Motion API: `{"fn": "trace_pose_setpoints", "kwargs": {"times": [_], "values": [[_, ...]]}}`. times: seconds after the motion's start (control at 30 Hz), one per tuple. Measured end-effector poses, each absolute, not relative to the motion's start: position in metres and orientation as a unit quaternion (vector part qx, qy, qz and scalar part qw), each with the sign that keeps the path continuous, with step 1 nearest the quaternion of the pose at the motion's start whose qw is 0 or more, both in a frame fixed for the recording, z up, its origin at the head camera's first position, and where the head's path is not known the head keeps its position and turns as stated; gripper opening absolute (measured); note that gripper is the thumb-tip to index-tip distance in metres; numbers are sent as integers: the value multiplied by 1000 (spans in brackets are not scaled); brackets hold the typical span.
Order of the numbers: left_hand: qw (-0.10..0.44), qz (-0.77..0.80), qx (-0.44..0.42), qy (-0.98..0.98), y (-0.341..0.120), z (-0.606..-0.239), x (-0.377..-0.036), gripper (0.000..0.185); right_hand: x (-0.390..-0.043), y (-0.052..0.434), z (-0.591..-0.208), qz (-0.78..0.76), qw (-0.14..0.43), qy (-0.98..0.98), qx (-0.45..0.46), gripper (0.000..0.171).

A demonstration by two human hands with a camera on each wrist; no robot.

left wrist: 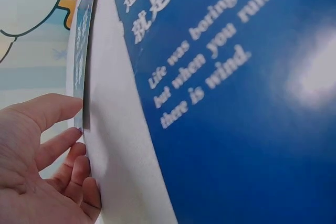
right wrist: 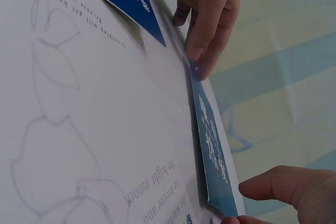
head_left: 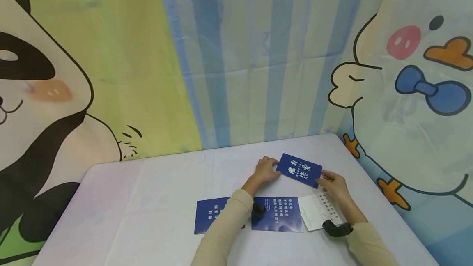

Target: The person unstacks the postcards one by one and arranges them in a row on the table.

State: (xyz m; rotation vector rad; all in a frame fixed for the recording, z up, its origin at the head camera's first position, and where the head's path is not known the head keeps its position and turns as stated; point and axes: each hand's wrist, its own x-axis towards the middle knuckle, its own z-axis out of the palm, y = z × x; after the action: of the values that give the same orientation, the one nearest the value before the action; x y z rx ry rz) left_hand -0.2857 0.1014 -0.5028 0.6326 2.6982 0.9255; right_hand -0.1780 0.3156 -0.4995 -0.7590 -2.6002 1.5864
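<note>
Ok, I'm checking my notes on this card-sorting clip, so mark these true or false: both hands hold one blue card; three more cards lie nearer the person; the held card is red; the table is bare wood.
1. Both hands hold one blue card: true. The left hand and right hand pinch opposite ends of the blue card.
2. Three more cards lie nearer the person: true, two blue cards and a white card.
3. The held card is red: false, it is blue with white characters.
4. The table is bare wood: false, the table has a pale cover.
</note>
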Motion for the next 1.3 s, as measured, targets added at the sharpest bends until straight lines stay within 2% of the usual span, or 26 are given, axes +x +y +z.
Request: {"fn": "trace_pose_setpoints", "kwargs": {"times": [0.23,0.53,0.9,1.3], "values": [[132,368,205,897,93,-506,-287,42,-179,311,-500,534,21,-815,-225,52],[165,474,176,847,82,-512,-293,41,-181,307,-505,554,20,-805,-212,54],[156,488,170,842,61,-510,-282,27,-176,291,-501,559,49,-797,-223,53],[146,489,204,835,37,-501,-274,42,-171,274,-486,586,69,-782,-200,51]]}}
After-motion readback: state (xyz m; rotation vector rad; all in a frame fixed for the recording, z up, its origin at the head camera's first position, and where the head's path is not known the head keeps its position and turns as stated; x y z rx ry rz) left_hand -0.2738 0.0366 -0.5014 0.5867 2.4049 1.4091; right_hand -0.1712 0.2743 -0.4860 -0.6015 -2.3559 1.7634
